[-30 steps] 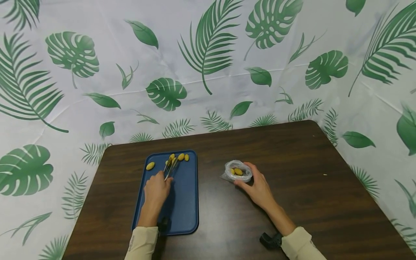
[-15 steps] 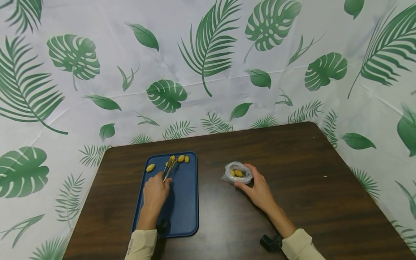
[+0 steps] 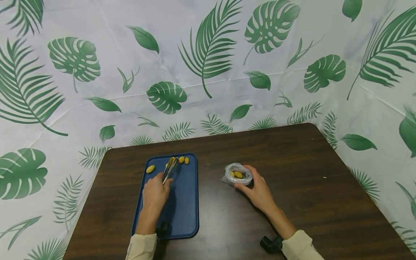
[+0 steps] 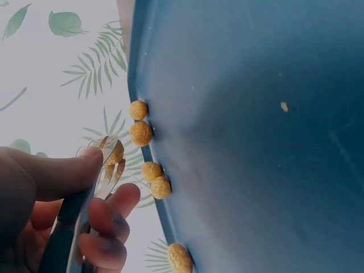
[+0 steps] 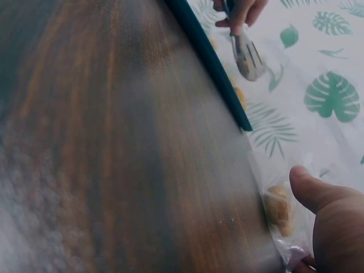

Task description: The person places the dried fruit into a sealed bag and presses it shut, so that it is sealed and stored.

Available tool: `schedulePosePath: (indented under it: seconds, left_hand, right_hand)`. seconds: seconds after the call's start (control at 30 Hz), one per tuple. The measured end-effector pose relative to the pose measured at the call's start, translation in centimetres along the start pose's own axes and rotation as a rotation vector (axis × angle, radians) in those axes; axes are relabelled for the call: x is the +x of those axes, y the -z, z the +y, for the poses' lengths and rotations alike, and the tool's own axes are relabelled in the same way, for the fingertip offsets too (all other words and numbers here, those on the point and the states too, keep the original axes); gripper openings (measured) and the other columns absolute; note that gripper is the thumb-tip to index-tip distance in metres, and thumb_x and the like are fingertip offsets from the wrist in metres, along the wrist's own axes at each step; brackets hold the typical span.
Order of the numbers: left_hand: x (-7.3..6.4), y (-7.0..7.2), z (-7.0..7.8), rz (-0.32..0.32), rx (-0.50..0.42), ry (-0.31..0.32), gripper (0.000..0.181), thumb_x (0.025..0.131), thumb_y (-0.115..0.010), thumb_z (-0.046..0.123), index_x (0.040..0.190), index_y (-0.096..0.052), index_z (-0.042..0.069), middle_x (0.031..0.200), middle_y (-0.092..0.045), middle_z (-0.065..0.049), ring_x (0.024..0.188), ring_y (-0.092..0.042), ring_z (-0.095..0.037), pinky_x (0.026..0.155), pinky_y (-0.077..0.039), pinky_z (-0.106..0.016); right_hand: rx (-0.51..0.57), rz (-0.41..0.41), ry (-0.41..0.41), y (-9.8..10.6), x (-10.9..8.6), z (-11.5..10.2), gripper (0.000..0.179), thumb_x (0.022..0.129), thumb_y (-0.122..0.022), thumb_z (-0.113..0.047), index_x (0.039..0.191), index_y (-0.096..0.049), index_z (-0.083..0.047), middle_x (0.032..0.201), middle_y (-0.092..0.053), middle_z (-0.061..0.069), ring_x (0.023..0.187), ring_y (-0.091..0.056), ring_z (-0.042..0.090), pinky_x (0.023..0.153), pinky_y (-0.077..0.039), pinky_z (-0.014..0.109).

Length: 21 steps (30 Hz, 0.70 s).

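Note:
In the head view my left hand [image 3: 155,193] grips metal tongs [image 3: 170,170] above the far end of a blue tray [image 3: 183,206]. Between the tong heads, the left wrist view shows one yellow oval piece [image 4: 116,152]. Several more yellow pieces [image 3: 150,169] lie along the tray's far edge, some partly hidden behind the tongs. To the right of the tray, my right hand [image 3: 258,189] holds the side of a clear plastic bag [image 3: 229,177], thumb and fingers around its rim. The bag's mouth faces up, with yellow pieces [image 3: 238,174] inside.
Both tray and bag are on a dark brown wooden table [image 3: 292,159]. A leaf-patterned cloth [image 3: 201,83] hangs behind the table. A tiny pale crumb [image 4: 284,106] lies on the tray.
The tongs have lifted slightly at the tray's far edge, and their heads show more plainly. My right hand and the bag stay in place. The head view has tilted up a little.

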State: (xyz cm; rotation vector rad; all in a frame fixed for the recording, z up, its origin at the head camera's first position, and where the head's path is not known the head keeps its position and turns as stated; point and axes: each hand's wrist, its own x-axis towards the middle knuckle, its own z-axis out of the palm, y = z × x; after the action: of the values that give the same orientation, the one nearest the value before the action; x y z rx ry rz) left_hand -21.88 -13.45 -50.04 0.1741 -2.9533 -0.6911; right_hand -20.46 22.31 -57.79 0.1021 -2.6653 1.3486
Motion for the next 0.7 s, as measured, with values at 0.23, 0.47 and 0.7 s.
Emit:
schedulePosePath:
  seconds: [0.23,0.47,0.7]
  left_hand:
    - [-0.50,0.09,0.02,0.047,-0.033,-0.025,0.038,0.096,-0.072,0.028,0.123,-0.070,0.001,0.086,-0.073,-0.020,0.070,-0.064,-0.036,0.064,-0.049,-0.053]
    - [-0.83,-0.34,-0.03,0.155,-0.083,-0.137,0.039,0.096,-0.074,0.026,0.125,-0.070,0.000,0.095,-0.076,-0.026,0.077,-0.071,-0.044,0.070,-0.053,-0.060]
    - [-0.91,-0.86,-0.01,0.210,-0.147,-0.215,0.040,0.093,-0.077,0.025,0.125,-0.072,0.001,0.099,-0.077,-0.026,0.081,-0.072,-0.046,0.075,-0.055,-0.060]
  right_hand:
    - [0.009,0.003,0.007,0.01,0.02,-0.10,0.081,0.085,-0.084,-0.045,0.151,-0.046,-0.020,0.146,-0.060,0.013,0.133,-0.054,0.044,0.104,-0.041,0.068]
    - [0.005,0.000,0.005,0.08,0.04,-0.09,0.081,0.085,-0.084,-0.045,0.152,-0.045,-0.019,0.147,-0.059,0.013,0.134,-0.053,0.046,0.104,-0.040,0.069]
    - [-0.005,0.003,0.007,0.04,-0.07,0.04,0.081,0.085,-0.083,-0.047,0.152,-0.045,-0.020,0.148,-0.057,0.013,0.134,-0.052,0.046,0.102,-0.041,0.070]
